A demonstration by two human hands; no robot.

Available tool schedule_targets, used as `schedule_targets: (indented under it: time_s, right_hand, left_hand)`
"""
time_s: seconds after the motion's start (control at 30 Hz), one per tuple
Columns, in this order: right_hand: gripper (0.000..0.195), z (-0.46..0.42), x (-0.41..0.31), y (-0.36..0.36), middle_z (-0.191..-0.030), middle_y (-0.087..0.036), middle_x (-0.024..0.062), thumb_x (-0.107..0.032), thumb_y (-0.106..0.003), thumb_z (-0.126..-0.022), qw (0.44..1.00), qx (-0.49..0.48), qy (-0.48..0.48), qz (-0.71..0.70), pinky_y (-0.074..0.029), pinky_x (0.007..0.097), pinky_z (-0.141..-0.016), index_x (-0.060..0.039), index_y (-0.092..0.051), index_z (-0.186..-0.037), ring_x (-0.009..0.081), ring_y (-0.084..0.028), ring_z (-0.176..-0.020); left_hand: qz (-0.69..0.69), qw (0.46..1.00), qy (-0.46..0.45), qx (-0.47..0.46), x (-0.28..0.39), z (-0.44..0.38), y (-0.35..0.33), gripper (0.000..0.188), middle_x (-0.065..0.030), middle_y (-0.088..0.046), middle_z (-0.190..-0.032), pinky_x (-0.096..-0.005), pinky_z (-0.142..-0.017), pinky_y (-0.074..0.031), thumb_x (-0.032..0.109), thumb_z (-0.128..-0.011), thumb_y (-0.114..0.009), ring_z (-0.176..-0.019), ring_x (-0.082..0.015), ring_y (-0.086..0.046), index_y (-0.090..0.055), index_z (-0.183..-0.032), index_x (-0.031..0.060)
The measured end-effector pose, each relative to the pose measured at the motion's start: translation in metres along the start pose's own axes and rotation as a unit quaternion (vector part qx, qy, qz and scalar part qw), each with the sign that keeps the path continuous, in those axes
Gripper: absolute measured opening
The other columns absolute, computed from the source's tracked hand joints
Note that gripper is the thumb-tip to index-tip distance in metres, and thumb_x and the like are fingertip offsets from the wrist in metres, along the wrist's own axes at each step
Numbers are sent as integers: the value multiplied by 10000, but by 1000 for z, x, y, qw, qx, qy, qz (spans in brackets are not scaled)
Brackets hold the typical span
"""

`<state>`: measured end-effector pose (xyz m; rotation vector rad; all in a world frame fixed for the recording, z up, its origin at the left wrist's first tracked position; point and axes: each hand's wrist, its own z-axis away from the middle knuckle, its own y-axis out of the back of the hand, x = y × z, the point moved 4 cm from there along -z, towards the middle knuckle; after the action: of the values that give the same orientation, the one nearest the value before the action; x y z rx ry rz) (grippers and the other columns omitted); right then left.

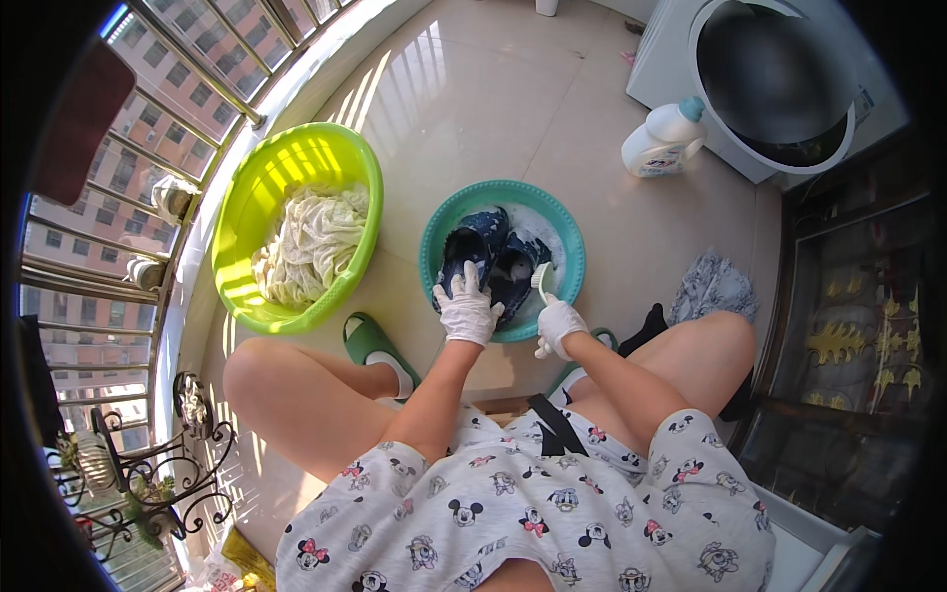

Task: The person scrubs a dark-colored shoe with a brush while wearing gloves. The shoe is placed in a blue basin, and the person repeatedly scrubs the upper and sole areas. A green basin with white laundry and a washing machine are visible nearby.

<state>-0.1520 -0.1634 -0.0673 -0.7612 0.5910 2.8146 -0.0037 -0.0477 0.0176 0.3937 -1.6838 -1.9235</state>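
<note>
A teal plastic basin (576, 260) stands on the floor between my feet, with soapy water in it. Two dark blue clogs (473, 231) lie side by side in the basin, flecked with suds. My left hand (468, 309), in a white glove, grips the heel end of the left clog, its fingers spread over the shoe. Also gloved, my right hand (560, 325) holds a pale green scrub brush (545, 278) by its handle at the basin's right rim. The brush's bristles face left, towards the right clog (521, 259); whether they touch it I cannot tell.
To the left, a lime-green tub (373, 185) holds wet whitish cloth (314, 244). A white detergent bottle (658, 140) stands by a front-loading washing machine (666, 66). Grey crumpled cloth (714, 288) lies at right. Metal railings (103, 259) and a wrought-iron stand (177, 473) line the left.
</note>
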Motion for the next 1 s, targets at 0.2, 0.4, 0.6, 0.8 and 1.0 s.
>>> schedule_targets:
  time_s: [0.2,0.4,0.6,0.8,1.0]
  right_hand:
    - [419,-11,-50,57,-1167,-634,160,-182,-428,-935,985,133,-22,107,-560,460,-783,-208,-508,-1346,360,-632,-1013]
    - [418,57,-106,90,-1212,-613,171,-219,-417,-937,973,183,12,142,-566,456,-783,-231,-504,-1345,374,-627,-1048]
    - [364,64,-107,98,-1113,-652,166,-297,-447,-945,963,216,70,142,-526,425,-825,-192,-562,-1274,368,-645,-969]
    - [354,96,-144,72,-977,-666,191,-311,-475,-957,943,158,225,187,-508,431,-769,-183,-574,-1272,357,-647,-856]
    - [428,57,-175,23,-1059,-653,207,-405,-374,-981,916,92,221,323,-475,457,-861,-145,-599,-1235,394,-610,-1006]
  left_hand:
    - [18,1000,-10,-1,-6,-3,-7,325,-146,-252,-1534,-661,-1067,-195,304,-853,-568,-1341,-353,-360,-672,-1148,214]
    - [183,983,-4,4,-18,-15,23,431,-138,-436,-1419,-467,-1025,-387,124,-859,-554,-1239,-300,-497,-559,-1276,231]
    - [458,879,119,54,-54,-31,32,462,-149,-599,-1259,-348,-967,-440,194,-892,-618,-1139,-290,-593,-492,-1327,104]
    - [592,781,193,52,-100,-33,-2,512,-120,-642,-1209,-267,-898,-457,189,-878,-634,-1042,-148,-611,-507,-1355,49]
    - [515,832,204,22,-88,-29,4,530,-152,-624,-1239,-301,-944,-450,234,-874,-632,-1113,-223,-614,-505,-1356,54]
